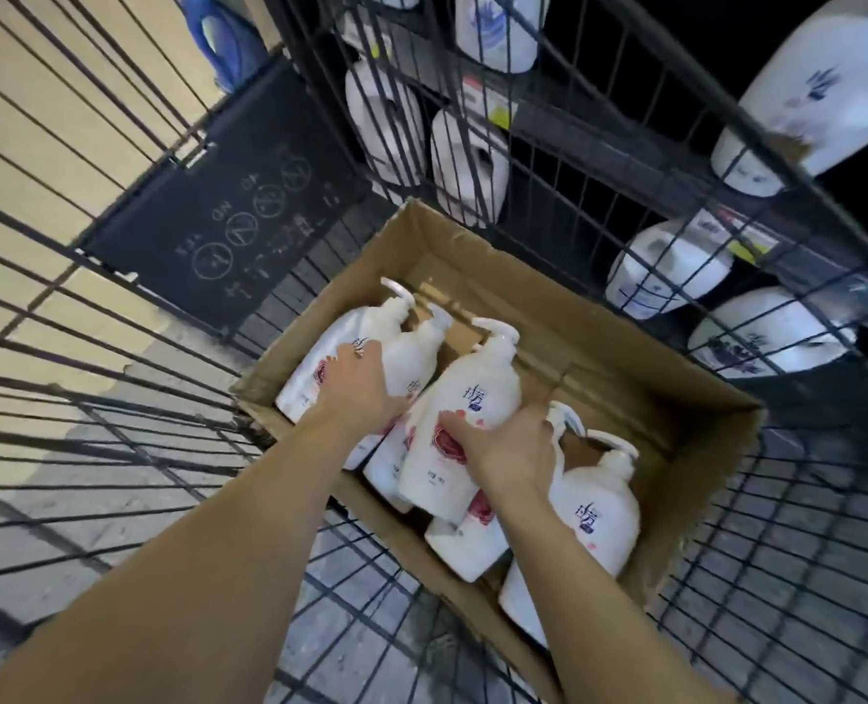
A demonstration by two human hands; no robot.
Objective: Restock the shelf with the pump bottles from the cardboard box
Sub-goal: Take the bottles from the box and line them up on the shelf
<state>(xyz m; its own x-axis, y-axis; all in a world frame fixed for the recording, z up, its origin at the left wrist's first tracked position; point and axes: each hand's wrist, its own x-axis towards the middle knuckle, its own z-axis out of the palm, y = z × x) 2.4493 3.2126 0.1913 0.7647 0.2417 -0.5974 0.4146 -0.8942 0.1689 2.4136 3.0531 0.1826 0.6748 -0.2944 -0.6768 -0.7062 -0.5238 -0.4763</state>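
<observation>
An open cardboard box (625,368) lies inside a black wire cart and holds several white pump bottles with red flower labels. My right hand (508,449) grips the body of one pump bottle (465,393), which lies tilted on top of the others in the middle of the box. My left hand (358,383) reaches down and closes on a second pump bottle (406,358) at the box's left end. Another pump bottle (599,510) lies at the near right. The dark shelf (564,119) stands beyond the cart's wire wall.
The wire cart wall (599,205) separates the box from shelves of large white jugs (472,165) with blue print. A dark sign plate (229,210) hangs on the cart's left side. A blue jug (218,33) sits at the top left. Grey pavement shows below.
</observation>
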